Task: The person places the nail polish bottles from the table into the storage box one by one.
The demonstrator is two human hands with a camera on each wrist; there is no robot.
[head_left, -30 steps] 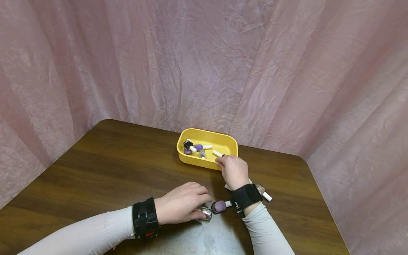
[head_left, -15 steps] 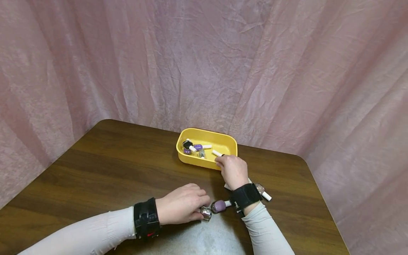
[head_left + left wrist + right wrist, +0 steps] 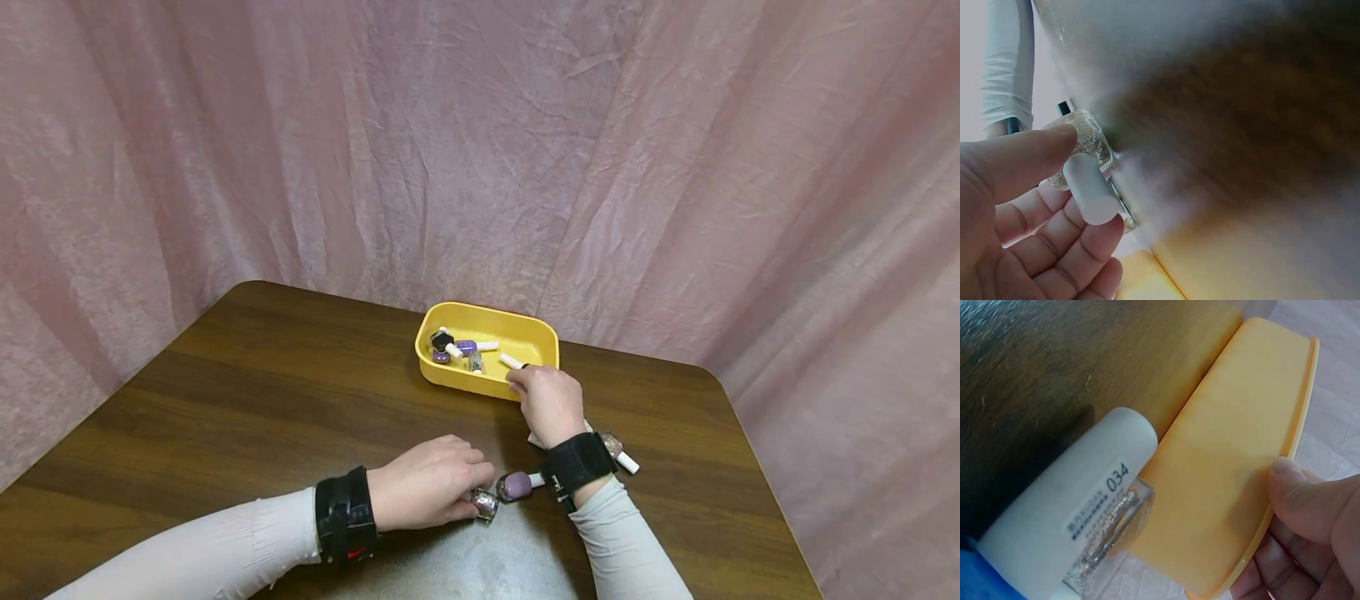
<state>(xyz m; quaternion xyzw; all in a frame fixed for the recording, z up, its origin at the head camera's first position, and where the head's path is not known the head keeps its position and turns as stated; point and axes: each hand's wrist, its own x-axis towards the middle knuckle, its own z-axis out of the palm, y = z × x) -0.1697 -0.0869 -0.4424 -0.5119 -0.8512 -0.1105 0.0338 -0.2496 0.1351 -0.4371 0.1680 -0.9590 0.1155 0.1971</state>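
My left hand [image 3: 431, 483] pinches a silver-glitter nail polish bottle [image 3: 486, 504] low over the table. In the left wrist view, the thumb lies on its glass [image 3: 1094, 140], and its white cap [image 3: 1091, 190] faces the camera. My right hand [image 3: 551, 404] grips the near right rim of a yellow bin [image 3: 1222, 444], thumb outside and fingers curled over inside, partly hidden. A white-capped bottle [image 3: 512, 361] lies in the bin beside those fingers. Between my hands, a purple nail polish bottle [image 3: 516, 486] lies on its side.
At the bin's left end lie several bottles, among them a black one [image 3: 442, 340] and a purple one [image 3: 467, 347]. A glitter bottle [image 3: 613, 444] lies right of my right wrist. Close to the right wrist camera is a white cylinder [image 3: 1079, 494] labelled 034. Pink curtain [image 3: 480, 167] hangs behind the table.
My left hand has shifted very slightly toward me, and the glitter bottle has turned a little in its fingers. The right hand stays on the bin's rim.
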